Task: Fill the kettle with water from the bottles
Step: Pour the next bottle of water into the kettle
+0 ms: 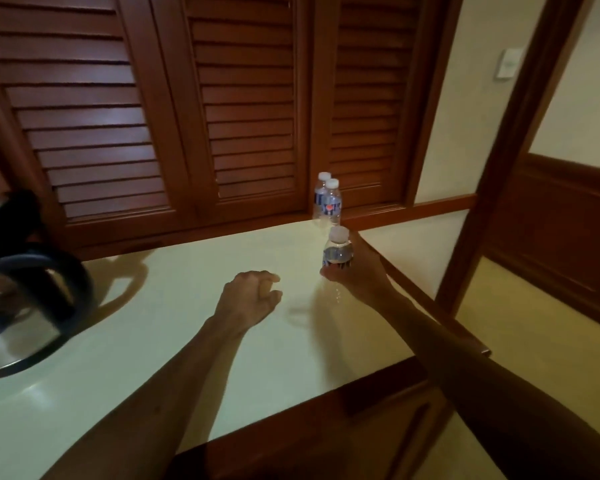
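Three water bottles were in view, but the biggest things came first: louvred wooden doors [246, 109] stood behind a pale countertop [174, 341] that filled the middle of the scene. At its left edge sat the steel kettle [18, 292] with its black handle, partly cut off by the frame, its lid state impossible to tell. The left hand [248, 296] hovered over the counter with fingers loosely curled, holding nothing. The right hand [355, 271] had its fingers wrapped round the held bottle [338, 254], white cap on, lifted near the counter's right edge. Two spare bottles [328, 199] stood capped at the back, touching or nearly so. The step in hand looked like uncapping: best to steady the bottle upright in the right hand, bring the free hand to the cap, and twist gently without squeezing the soft body, then carry it across to the kettle, which stood well apart.
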`<move>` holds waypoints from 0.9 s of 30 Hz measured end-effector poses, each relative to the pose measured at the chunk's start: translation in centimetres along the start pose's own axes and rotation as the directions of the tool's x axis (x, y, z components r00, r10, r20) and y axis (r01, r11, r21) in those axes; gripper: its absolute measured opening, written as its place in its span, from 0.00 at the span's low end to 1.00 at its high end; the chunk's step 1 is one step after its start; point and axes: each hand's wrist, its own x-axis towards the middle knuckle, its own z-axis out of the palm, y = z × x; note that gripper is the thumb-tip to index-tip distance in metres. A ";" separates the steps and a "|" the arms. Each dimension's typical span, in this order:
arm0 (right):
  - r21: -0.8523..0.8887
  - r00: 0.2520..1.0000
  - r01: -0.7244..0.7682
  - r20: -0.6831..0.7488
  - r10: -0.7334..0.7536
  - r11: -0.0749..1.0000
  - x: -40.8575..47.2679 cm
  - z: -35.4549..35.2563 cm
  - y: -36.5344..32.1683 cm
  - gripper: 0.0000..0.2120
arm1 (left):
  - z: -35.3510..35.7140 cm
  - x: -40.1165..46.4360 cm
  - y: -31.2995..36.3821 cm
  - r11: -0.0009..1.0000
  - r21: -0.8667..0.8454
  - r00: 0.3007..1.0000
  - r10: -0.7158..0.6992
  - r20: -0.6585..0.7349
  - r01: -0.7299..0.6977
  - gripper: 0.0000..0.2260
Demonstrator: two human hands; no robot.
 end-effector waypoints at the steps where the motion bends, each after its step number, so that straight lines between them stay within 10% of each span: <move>1: 0.019 1.000 -0.025 -0.015 0.025 1.000 1.1 -0.7 1.2 0.28 | 0.4 0.9 0.5 1.000 0.018 1.000 -0.013 0.013 0.013 0.22; 7: -0.049 0.995 -0.083 -0.061 0.080 0.995 7.6 -2.3 7.2 0.29 | 3.3 3.4 2.1 0.948 0.302 0.992 -0.121 0.047 0.102 0.23; 27: -0.021 0.982 -0.164 -0.095 0.162 0.986 12.7 1.1 10.9 0.21 | 3.4 3.6 2.0 0.956 0.263 0.990 -0.139 0.015 0.130 0.25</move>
